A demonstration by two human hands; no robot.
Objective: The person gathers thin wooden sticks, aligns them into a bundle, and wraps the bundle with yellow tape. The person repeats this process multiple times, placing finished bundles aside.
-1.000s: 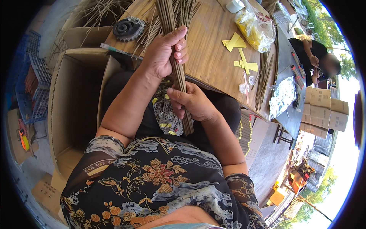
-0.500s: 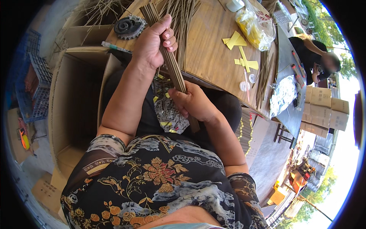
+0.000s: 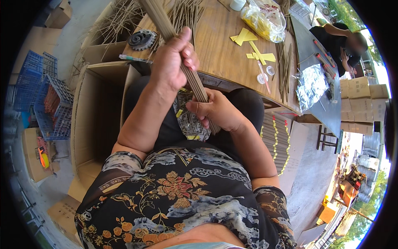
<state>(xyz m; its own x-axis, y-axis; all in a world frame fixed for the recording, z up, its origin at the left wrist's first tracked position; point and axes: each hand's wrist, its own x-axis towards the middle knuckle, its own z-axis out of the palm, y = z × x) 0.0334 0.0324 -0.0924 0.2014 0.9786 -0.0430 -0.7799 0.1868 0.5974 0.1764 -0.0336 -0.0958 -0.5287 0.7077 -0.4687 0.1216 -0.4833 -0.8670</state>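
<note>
A bundle of thin brown sticks (image 3: 191, 79) slants from the upper left down toward my lap. My left hand (image 3: 176, 60) is wrapped round its upper part, with the far ends sticking out above the fist. Lower down, my right hand (image 3: 217, 110) grips the same bundle near its bottom end, thumb lying across the sticks. Behind the bundle, more loose sticks (image 3: 182, 18) lie on the wooden table (image 3: 219, 54). Under my hands, a patterned cloth or sheet with yellow bits (image 3: 188, 120) rests in my lap.
Yellow paper strips (image 3: 244, 36), a plastic bag (image 3: 265, 20) and a black toothed disc (image 3: 142, 40) lie on the table. A large open carton (image 3: 95, 120) stands at my left, beyond it blue crates (image 3: 52, 108). At the far right a person (image 3: 338, 43) sits near stacked boxes (image 3: 358, 99).
The view has shifted, so the table sits higher and further left. Both hands still hold the bundle, whose lower end now protrudes less below my right hand.
</note>
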